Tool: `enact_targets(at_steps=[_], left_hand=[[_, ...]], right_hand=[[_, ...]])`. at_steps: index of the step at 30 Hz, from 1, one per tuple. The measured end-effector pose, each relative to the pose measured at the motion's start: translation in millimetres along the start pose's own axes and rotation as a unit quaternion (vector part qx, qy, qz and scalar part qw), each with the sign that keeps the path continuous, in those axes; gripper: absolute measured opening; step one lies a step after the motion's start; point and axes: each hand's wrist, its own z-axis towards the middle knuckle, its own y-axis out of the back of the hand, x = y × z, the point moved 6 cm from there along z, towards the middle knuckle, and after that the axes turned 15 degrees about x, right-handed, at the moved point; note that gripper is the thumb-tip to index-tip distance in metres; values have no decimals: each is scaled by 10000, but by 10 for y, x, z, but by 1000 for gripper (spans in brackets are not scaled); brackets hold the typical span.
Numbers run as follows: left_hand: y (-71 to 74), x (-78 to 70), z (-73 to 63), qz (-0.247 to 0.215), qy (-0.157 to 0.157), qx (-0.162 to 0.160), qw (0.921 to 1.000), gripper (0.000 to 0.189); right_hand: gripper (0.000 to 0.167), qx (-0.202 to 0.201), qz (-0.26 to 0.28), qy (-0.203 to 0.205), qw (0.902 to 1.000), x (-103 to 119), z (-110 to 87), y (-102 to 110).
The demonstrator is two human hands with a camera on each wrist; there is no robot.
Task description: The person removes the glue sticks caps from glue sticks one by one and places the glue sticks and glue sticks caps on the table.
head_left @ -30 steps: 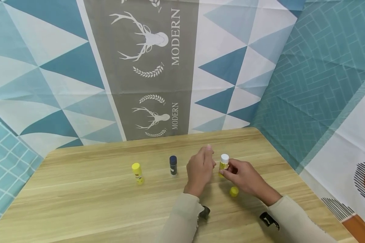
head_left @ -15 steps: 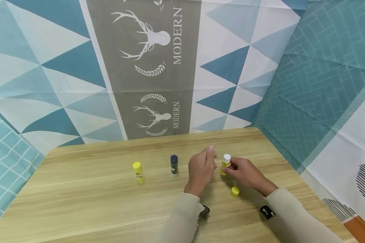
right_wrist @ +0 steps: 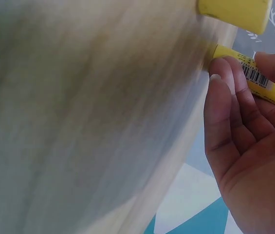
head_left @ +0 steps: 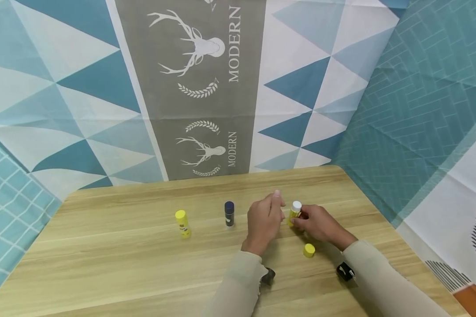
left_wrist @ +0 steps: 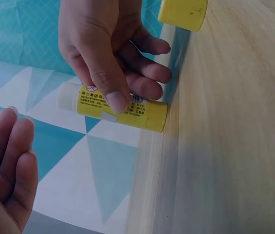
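Observation:
In the head view, my right hand [head_left: 321, 223] pinches a yellow glue stick [head_left: 293, 217] with a white top between thumb and fingers. The stick stands nearly upright, its base right at the wooden table. My left hand [head_left: 263, 224] is raised just left of it, thumb up, fingers loosely bent and holding nothing. In the left wrist view, printed text shows on the glue stick [left_wrist: 142, 114] under the right thumb, with the left fingertips apart from it. A loose yellow cap [head_left: 309, 250] sits on the table in front of the right hand.
A dark blue-capped glue stick [head_left: 229, 214] stands upright left of the left hand. Farther left is another glue stick [head_left: 183, 223] with a yellow cap. Patterned cloth [head_left: 206, 101] hangs behind the wooden table [head_left: 123, 255]; more cloth rises along its right side.
The head view has shifted slightly. My right forearm has come a little to the left, and the held glue stick is slightly lower. My left hand keeps its pose beside it.

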Motion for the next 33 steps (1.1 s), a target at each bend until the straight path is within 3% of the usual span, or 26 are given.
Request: enact_targets(at_steps=[16, 23, 28, 33], left_hand=[[47, -41, -37, 158, 143, 16, 9998, 57], [23, -119, -17, 450, 184, 393, 9980, 60], [59, -163, -46, 659, 131, 525, 9964, 56], [64, -164, -140, 744, 126, 693, 9947, 55]], right_hand=[[12, 127, 101, -105, 9998, 60, 50, -36], [19, 60, -115, -167, 9998, 50, 28, -50], [21, 240, -224, -269, 9991, 51, -37, -65], [28, 378, -345, -704, 9962, 28, -147, -42]])
